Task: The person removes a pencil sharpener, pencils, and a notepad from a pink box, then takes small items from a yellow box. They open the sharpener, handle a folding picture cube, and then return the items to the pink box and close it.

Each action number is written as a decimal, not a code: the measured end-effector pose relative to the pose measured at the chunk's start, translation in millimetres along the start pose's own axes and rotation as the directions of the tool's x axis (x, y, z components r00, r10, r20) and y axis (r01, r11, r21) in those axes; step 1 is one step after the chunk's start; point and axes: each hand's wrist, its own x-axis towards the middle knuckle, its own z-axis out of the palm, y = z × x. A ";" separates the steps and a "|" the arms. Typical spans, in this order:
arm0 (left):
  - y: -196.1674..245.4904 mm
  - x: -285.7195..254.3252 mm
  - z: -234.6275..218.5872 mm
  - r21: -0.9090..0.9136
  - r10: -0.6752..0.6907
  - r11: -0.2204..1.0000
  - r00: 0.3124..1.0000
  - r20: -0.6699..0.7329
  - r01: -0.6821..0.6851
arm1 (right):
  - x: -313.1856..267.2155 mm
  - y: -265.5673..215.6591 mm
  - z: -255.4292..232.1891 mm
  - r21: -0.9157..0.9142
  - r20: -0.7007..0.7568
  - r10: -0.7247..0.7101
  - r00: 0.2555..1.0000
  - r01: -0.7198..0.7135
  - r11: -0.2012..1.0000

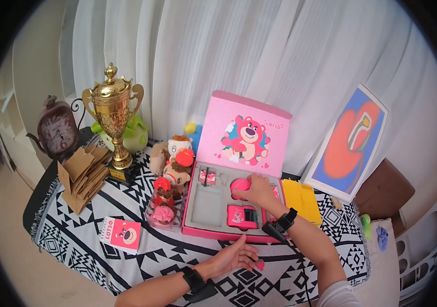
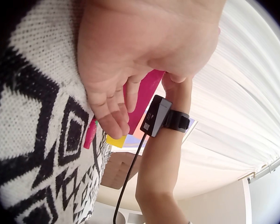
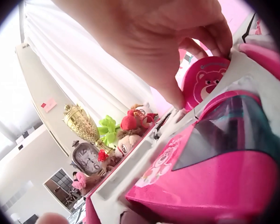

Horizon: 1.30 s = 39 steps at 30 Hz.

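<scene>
An open pink gift box [image 1: 190, 225] with a bear printed on its lid [image 1: 249, 130] stands on the patterned cloth. My right hand [image 1: 260, 192] reaches into its grey insert and grips a round pink item [image 1: 240, 188]; the right wrist view shows thumb and fingers at the edges of this bear-faced disc [image 3: 206, 83]. Nearer the front of the insert lies a pink item with a dark clear window [image 1: 242, 217]. My left hand [image 1: 233, 256] hovers in front of the box, fingers loosely bent and holding nothing, beside a small pink strawberry-shaped piece [image 1: 259, 264].
Plush toys [image 1: 176, 171] stand left of the box, with a gold trophy [image 1: 113, 117], folded brown card [image 1: 83, 176] and a clock [image 1: 59, 130] beyond. A small bear notebook [image 1: 121, 234] lies front left. To the right are a yellow packet [image 1: 303, 202] and a picture [image 1: 349, 143].
</scene>
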 end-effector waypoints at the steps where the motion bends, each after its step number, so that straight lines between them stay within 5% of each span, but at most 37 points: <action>1: 0.1 0.3 -0.6 0.001 -0.002 1.000 1.000 0.000 0.002 | -2.5 1.7 -0.4 0.088 -0.020 0.024 1.000 -0.022 0.996; 5: -0.9 -0.6 -1.5 0.004 -0.002 1.000 1.000 -0.006 0.002 | -7.8 -8.6 -17.4 0.300 0.020 0.192 0.981 -0.189 0.935; 12: -3.9 1.3 -3.2 0.010 -0.004 1.000 1.000 -0.018 0.004 | 12.5 0.3 -57.1 0.565 -0.085 0.164 0.983 -0.087 0.820; 14: -3.0 1.6 -3.9 0.008 0.000 1.000 1.000 -0.015 0.000 | 15.1 -6.0 -75.7 0.615 0.168 0.158 0.973 -0.229 0.755; 15: -2.8 1.4 -3.7 0.008 -0.001 1.000 1.000 -0.009 0.001 | 17.8 -4.6 -74.4 0.615 0.169 0.159 0.973 -0.231 0.754; 17: -3.6 1.1 -3.6 0.008 -0.007 1.000 1.000 -0.004 0.007 | 22.2 0.0 -65.9 0.254 0.201 0.073 0.977 -0.124 0.959; 21: -3.5 1.1 -3.9 0.014 -0.004 1.000 1.000 -0.012 0.004 | 21.9 -13.5 -37.8 0.091 0.205 0.016 0.979 -0.035 0.995; 23: -3.5 0.9 -3.3 0.018 -0.008 1.000 1.000 -0.012 0.008 | 16.2 -21.8 -19.9 -0.154 0.291 0.023 0.956 0.023 0.988; 26: -2.1 -0.6 -2.7 0.018 -0.008 1.000 1.000 -0.017 0.008 | 8.4 -18.1 4.1 0.015 0.285 0.030 0.958 -0.035 0.999; 30: -2.4 0.7 -2.5 0.024 -0.006 1.000 1.000 -0.019 0.006 | 5.1 -11.3 -0.7 -0.045 0.345 -0.044 0.937 0.063 0.997; 33: -2.1 -0.8 0.2 0.059 -0.011 0.998 1.000 -0.029 0.012 | 3.1 -10.3 -0.4 -0.024 0.230 -0.122 0.966 0.131 0.991; 39: -3.1 0.9 -1.6 0.058 -0.007 0.998 1.000 -0.026 0.008 | -11.5 -29.3 -15.1 -0.172 0.189 0.079 0.979 -0.047 0.984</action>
